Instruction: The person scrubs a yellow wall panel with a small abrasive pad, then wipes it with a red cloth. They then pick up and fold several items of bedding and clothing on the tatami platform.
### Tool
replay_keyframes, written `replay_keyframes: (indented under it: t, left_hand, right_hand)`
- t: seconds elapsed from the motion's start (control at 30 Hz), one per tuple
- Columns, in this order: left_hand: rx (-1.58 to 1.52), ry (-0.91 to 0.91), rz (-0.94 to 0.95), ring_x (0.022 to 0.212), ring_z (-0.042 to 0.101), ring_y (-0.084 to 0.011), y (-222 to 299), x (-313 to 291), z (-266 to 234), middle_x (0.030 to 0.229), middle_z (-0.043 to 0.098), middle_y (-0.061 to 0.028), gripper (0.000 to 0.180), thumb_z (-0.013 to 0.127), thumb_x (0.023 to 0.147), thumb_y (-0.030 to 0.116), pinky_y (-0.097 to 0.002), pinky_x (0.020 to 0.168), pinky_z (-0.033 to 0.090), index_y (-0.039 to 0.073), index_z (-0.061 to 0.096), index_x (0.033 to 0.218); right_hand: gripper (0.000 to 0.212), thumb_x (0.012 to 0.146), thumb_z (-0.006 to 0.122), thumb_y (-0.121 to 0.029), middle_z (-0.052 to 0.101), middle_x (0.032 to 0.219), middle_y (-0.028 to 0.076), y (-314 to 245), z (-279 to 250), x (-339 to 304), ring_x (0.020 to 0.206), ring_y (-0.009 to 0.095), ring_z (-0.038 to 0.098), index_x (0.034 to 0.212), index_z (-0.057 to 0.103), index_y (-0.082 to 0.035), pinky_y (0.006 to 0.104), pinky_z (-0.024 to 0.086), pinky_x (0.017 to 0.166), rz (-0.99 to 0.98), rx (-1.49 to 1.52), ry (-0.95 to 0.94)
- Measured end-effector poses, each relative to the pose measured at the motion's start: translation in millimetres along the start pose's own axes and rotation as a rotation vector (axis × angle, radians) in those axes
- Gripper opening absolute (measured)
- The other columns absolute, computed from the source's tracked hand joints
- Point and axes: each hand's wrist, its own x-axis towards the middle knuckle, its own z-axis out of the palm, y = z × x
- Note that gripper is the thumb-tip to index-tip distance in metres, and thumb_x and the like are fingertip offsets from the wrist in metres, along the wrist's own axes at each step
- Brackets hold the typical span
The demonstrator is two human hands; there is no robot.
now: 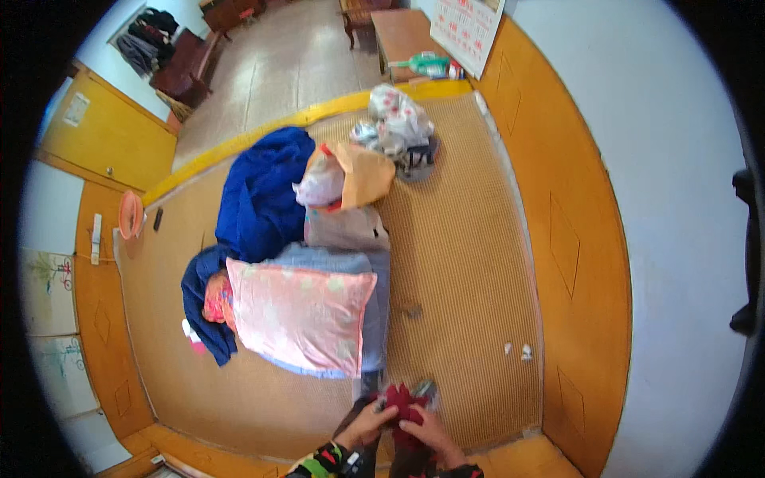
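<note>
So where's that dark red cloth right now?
Low in the head view, just right of centre, the dark red cloth is between the left hand and the right hand, nearer the wearer than the pink pillow.

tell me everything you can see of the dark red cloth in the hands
The dark red cloth looks soft and is bunched into folds, with no pattern that I can make out. It is held in front of the person, near the picture's lower edge, with the left hand on its left side and the right hand on its right. The fingers cover part of it, so its full shape and what kind of item it is cannot be told.
</note>
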Motion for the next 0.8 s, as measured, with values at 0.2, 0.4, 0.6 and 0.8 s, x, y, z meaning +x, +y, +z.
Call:
replay_keyframes:
  t: [0.2,0.4,0.6,0.8]
  left_hand:
    - [-0.138,0.009,-0.077,0.101,0.059,-0.0156,-4,-2,-30,0.112,0.063,-0.0040,0.034,0.063,0.092,0.026,-0.0329,0.086,0.049,0.009,0.054,0.121]
    - [-0.268,0.036,-0.007,0.108,0.056,-0.0198,-17,18,-58,0.119,0.058,-0.0060,0.039,0.052,0.097,0.036,-0.0386,0.088,0.050,0.009,0.050,0.125]
    - [-0.325,0.245,0.109,0.098,0.060,-0.0215,-44,59,-89,0.112,0.058,-0.0110,0.043,0.050,0.098,0.034,-0.0376,0.081,0.053,0.001,0.049,0.126]
    - [-0.417,0.231,0.133,0.096,0.060,-0.0235,-54,109,-91,0.106,0.059,-0.0120,0.036,0.047,0.100,0.027,-0.0375,0.081,0.053,0.000,0.049,0.122]
  right_hand:
    - [0.070,0.077,0.069,-0.020,0.040,0.140,0.016,-12,11,10,0.129,0.027,0.040,0.141,0.040,-0.011,0.0380,0.033,0.106,-0.328,-0.156,-0.059]
    - [0.057,0.074,0.065,-0.014,0.057,0.122,0.015,-2,-2,55,0.108,0.025,0.058,0.129,0.053,-0.007,0.0343,0.047,0.092,-0.174,-0.178,-0.066]
    - [0.043,0.069,0.063,-0.011,0.054,0.121,0.019,36,-46,170,0.105,0.038,0.057,0.112,0.062,-0.006,0.0421,0.047,0.091,-0.362,-0.650,0.336]
    - [0.042,0.069,0.064,-0.013,0.030,0.146,0.025,60,-84,294,0.111,0.043,0.054,0.111,0.064,-0.011,0.0456,0.048,0.091,-0.255,-0.857,0.292]
